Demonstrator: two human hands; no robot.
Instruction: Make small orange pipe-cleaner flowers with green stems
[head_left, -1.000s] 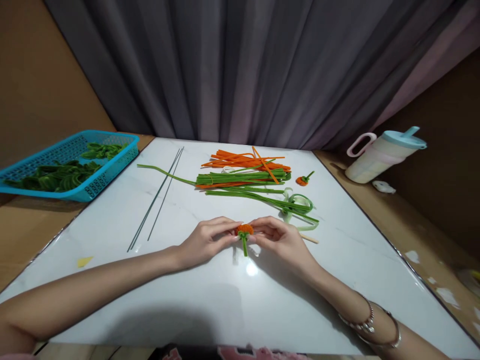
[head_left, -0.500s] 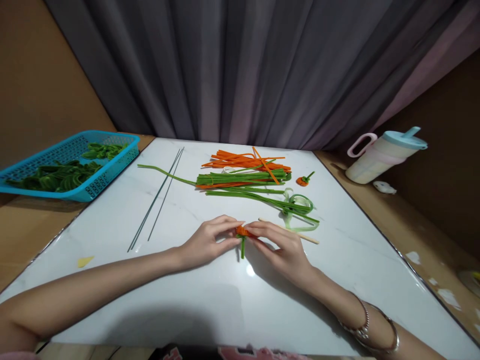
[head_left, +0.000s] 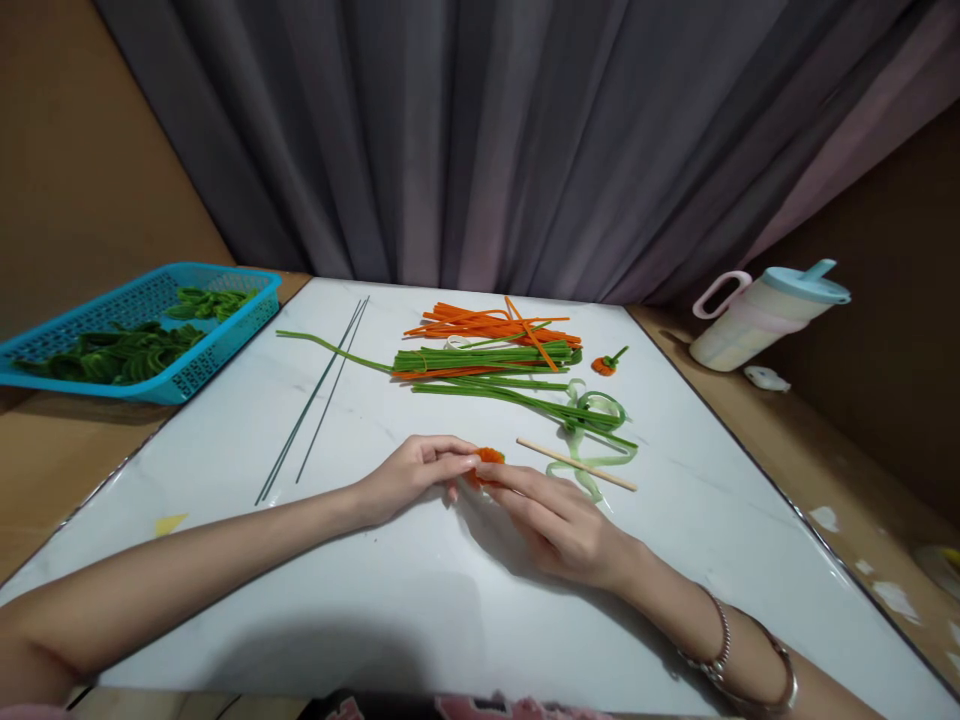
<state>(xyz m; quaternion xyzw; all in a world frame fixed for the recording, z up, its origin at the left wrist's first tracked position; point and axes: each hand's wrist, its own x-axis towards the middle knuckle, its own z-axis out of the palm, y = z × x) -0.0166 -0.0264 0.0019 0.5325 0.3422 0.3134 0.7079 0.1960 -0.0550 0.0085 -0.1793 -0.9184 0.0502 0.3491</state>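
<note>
Left hand (head_left: 409, 478) and right hand (head_left: 559, 520) meeting over the white desk (head_left: 450, 620), fingertips of both closed in a pinching grip on a small orange flower (head_left: 487, 458), wooden stick (head_left: 576, 464) just beside

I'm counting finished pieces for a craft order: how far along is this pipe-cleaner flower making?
Done: one small orange flower with green stem lies at the far right of the white table. In hand: the left hand and right hand pinch a second orange flower between fingertips. Left: piles of orange pipe cleaners and green pipe cleaners, thin wires and a wooden stick lie unused.
</note>
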